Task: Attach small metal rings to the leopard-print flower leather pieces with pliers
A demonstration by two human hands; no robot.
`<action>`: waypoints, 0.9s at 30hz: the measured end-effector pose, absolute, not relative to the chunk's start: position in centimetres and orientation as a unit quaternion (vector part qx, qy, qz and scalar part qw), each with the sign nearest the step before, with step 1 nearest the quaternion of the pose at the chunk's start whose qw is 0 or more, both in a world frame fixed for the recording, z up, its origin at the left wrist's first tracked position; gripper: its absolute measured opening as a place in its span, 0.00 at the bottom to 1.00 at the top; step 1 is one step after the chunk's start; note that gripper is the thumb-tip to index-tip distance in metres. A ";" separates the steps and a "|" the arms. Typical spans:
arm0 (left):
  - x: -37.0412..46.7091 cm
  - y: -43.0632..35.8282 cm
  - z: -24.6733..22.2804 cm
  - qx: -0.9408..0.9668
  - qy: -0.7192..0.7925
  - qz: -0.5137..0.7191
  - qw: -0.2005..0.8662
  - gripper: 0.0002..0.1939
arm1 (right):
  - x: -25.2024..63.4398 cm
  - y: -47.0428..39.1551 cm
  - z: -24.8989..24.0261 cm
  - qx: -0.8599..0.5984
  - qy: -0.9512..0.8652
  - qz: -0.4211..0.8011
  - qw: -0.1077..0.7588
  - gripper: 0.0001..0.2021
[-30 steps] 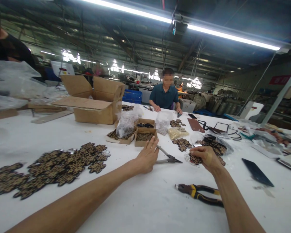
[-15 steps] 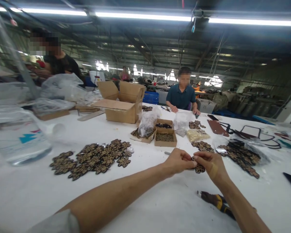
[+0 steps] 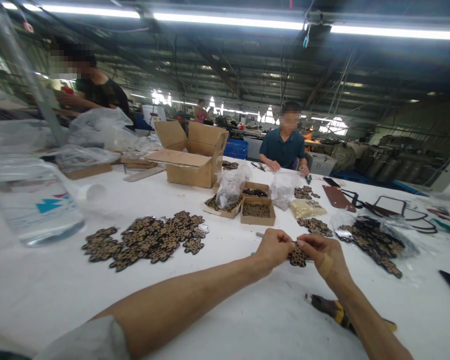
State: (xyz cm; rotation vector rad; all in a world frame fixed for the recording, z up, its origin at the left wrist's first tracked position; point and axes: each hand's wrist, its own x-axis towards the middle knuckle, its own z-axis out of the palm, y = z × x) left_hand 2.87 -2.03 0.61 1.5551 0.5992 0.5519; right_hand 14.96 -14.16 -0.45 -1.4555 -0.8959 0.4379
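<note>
A small leopard-print piece with a dark edge (image 3: 297, 256) hangs between my two hands, above the white table (image 3: 225, 305). My left hand (image 3: 275, 248) pinches its upper left edge. My right hand (image 3: 320, 251), with a tan bandage below the thumb, pinches its upper right side. A grey tool tip (image 3: 260, 234) shows just beyond my left hand. Pliers with yellow and black handles (image 3: 337, 311) lie on the table, partly behind my right forearm. A large pile of similar leopard-print pieces (image 3: 150, 240) spreads to the left of my hands.
Small boxes of metal parts (image 3: 257, 211) and an open cardboard box (image 3: 193, 170) stand beyond my hands. A clear water container (image 3: 41, 210) is at the left. More leopard pieces (image 3: 375, 245) lie at the right. A person (image 3: 284, 148) sits across the table.
The leopard-print piece has turned and shifted slightly left, so more of its face shows between my hands. The view has shifted a little; more of the pliers' handle shows.
</note>
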 end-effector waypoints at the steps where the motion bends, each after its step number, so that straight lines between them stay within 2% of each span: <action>1: 2.9 -2.1 0.8 0.676 0.265 0.241 0.644 0.03 | 14.9 -14.2 -0.3 -0.629 -0.388 0.204 0.642 0.18; 8: 2.9 -2.6 1.7 0.638 0.254 0.219 0.694 0.01 | 14.2 -14.1 -0.1 -0.578 -0.320 0.314 0.682 0.18; 12: 2.7 -2.3 1.8 0.630 0.250 0.194 0.709 0.03 | 14.5 -14.2 -0.1 -0.595 -0.346 0.305 0.658 0.19; 22: 2.0 -1.3 3.1 0.633 0.224 0.103 0.734 0.07 | 15.5 -15.8 0.7 -0.649 -0.501 0.232 0.523 0.15; 27: 1.8 -1.1 3.5 0.562 0.222 0.034 0.796 0.11 | 14.8 -15.5 1.0 -0.648 -0.494 0.214 0.539 0.17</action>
